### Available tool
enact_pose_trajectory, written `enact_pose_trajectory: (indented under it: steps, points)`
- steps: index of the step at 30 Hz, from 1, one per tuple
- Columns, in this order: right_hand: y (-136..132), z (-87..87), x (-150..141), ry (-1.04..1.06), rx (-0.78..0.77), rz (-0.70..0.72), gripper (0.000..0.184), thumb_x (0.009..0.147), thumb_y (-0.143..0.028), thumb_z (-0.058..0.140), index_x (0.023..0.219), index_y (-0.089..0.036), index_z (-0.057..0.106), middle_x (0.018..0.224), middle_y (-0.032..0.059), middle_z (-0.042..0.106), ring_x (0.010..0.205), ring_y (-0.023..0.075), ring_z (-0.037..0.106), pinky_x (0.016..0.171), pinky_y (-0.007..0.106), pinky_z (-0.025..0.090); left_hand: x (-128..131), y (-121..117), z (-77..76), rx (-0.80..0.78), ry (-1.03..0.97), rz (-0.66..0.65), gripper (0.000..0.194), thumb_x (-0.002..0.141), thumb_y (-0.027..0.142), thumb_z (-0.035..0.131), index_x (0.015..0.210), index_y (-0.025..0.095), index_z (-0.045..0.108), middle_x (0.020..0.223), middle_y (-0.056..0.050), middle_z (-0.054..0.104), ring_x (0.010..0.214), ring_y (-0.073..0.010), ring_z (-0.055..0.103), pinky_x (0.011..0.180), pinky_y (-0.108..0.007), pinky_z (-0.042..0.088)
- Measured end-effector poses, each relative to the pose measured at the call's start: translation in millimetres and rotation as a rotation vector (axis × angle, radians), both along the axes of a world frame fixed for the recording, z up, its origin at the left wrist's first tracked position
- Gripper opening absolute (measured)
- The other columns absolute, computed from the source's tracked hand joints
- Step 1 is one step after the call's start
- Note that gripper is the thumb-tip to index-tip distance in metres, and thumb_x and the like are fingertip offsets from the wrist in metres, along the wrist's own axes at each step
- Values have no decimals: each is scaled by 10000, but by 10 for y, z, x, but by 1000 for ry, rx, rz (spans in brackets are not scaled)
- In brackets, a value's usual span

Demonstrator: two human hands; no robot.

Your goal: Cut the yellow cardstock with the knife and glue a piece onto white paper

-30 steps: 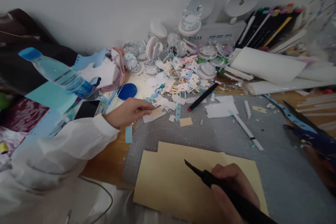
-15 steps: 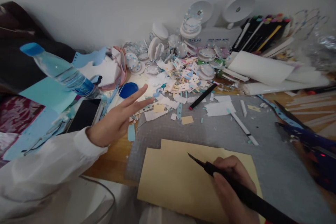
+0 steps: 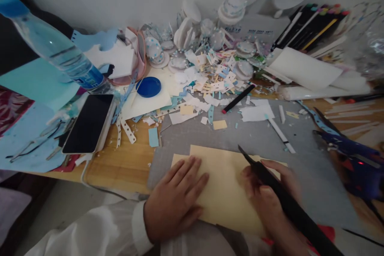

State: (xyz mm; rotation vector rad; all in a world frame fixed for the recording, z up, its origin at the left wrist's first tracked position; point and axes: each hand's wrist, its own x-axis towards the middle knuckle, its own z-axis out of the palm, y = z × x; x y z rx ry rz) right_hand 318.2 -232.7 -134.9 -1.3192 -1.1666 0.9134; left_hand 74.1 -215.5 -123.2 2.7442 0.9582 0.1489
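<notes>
My left hand lies flat with its fingers stretched out on the left part of a tan card sheet. The sheet rests on a grey cutting mat near the table's front edge. My right hand is closed round a long black craft knife, whose tip points up and left just above the sheet's far edge.
A heap of paper scraps and white round pieces fills the back of the table. A water bottle, a phone and a blue lid stand at the left. A black marker, white rolls and a blue tool lie to the right.
My left hand let go of a scrap by the heap, lifted with its fingers spread, then came back and settled flat on the tan sheet. The knife hand stayed on the sheet.
</notes>
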Motion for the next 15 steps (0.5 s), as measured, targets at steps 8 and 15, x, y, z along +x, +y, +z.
enact_pose_trajectory:
  steps: [8, 15]
  points:
    - [-10, -56, 14, -705, 43, 158, 318, 833, -307, 654, 1147, -313, 609, 1255, 65, 647, 1111, 284, 637, 874, 446, 545, -13, 15, -50, 80, -29, 6, 651, 903, 508, 465, 1430, 130, 409, 1519, -226, 349, 1424, -366, 296, 1141, -476, 270]
    - [-21, -133, -43, -1011, 121, 342, 462, 808, -276, 689, 1234, -295, 509, 1440, 90, 493, 1289, 319, 495, 990, 517, 437, -43, 36, -133, 182, -103, -34, 598, 902, 492, 462, 1368, 118, 496, 1448, -185, 478, 1383, -347, 379, 1154, -459, 253]
